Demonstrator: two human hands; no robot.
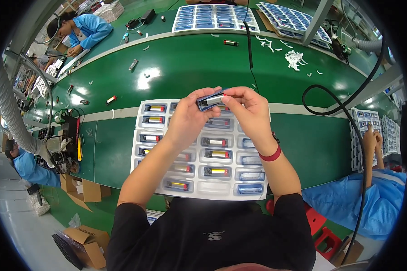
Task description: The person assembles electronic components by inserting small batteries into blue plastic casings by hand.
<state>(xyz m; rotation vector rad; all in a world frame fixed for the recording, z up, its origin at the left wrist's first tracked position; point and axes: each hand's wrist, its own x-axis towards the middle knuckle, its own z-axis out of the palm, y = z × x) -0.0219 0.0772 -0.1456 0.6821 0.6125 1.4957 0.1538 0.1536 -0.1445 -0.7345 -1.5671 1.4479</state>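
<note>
A green work surface (298, 153) runs across a busy workshop, with a white compartment tray (213, 187) set on it before the person. Over the tray's far edge, both hands hold a small blue case (204, 106) carrying a silver insert (215, 100). The left hand (189, 115) has its fingers clasped around the case's left end; the right hand (252, 113) pinches the other end between thumb and fingers. A steady left hold, with light, even pressure from the right thumb, would probably keep the insert from tilting or slipping out. The forearms hide several of the tray's compartments, so lowering anything there calls for care. Beyond the tray, a loose red-ended part (111, 100) lies leftward and a heap of white strips (295, 59) rightward. A black cable (365, 176) hangs right of the tray, apart from the hands.
</note>
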